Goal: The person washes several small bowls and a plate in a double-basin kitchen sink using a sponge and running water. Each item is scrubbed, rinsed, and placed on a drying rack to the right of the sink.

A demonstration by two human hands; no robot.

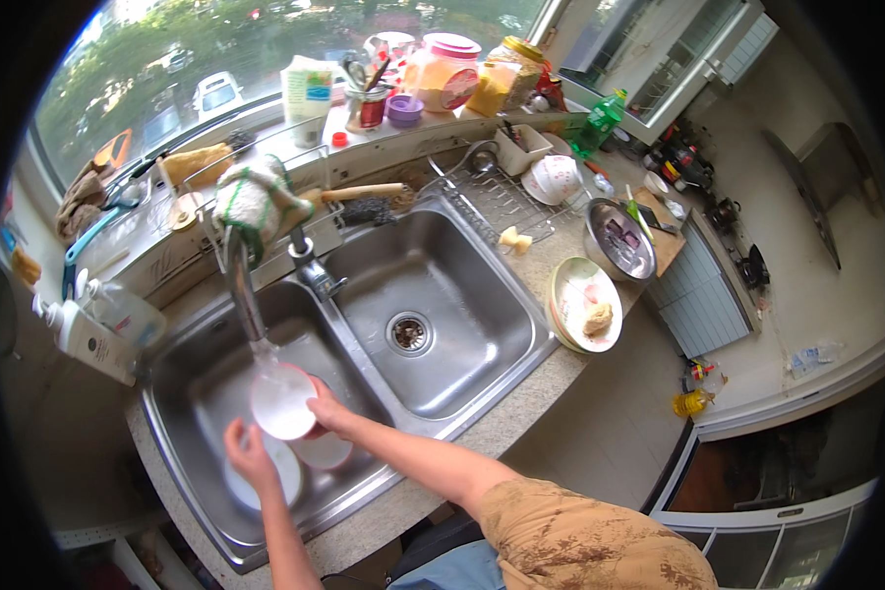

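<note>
Water runs from the faucet [247, 302] into a white bowl with a red rim [284, 404], held tilted over the left basin of the double steel sink [431, 258]. My right hand [327, 413] grips the bowl by its right side. Just left of and below the bowl is my left hand [251, 451], blurred, with its thumb and fingers apart and nothing seen in them. Beneath my hands, a white plate [284, 476] and another pale dish [324, 451] lie in the basin, partly covered.
Stacked bowls [564, 295] hold a yellowish sponge [598, 318] on the right counter, beside a steel basin [608, 228]. A wire rack [498, 192] carries a white patterned bowl [553, 179]. Pump bottles [92, 343] stand left of the sink. A cloth [254, 195] drapes over the faucet.
</note>
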